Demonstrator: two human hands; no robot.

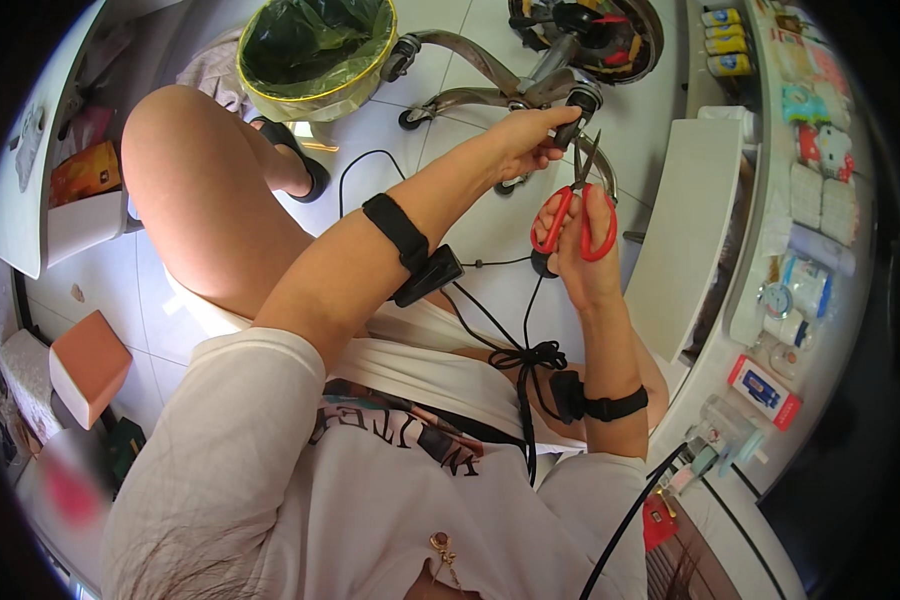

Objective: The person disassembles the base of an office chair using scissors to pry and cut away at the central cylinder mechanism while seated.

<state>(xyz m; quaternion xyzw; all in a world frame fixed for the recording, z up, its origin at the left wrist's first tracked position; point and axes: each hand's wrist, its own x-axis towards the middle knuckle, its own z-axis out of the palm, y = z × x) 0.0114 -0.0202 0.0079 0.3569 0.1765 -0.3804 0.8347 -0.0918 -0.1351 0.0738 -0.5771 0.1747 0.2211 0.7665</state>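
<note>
A wheeled stool lies tipped over ahead of me, its metal legs [475, 55] spread and its round seat underside [620, 45] beyond them. My left hand [532, 142] reaches across and grips a black caster [577, 108] at the end of one leg. Red-handled scissors [562, 215] point upward in my right hand [588, 250], with fingers through the handle loops. Their blades stand slightly apart, with the tips close below the caster. What sits between the blades, if anything, is too small to tell.
A lined yellow-rimmed bin [345, 108] stands at the far left of the stool. Black cables tied in a bundle [535, 355] hang between my forearms, near a strapped-on black device [430, 276]. On the right is a white cabinet [685, 190] beside shelves of packages. An orange-brown block [90, 365] stands at left.
</note>
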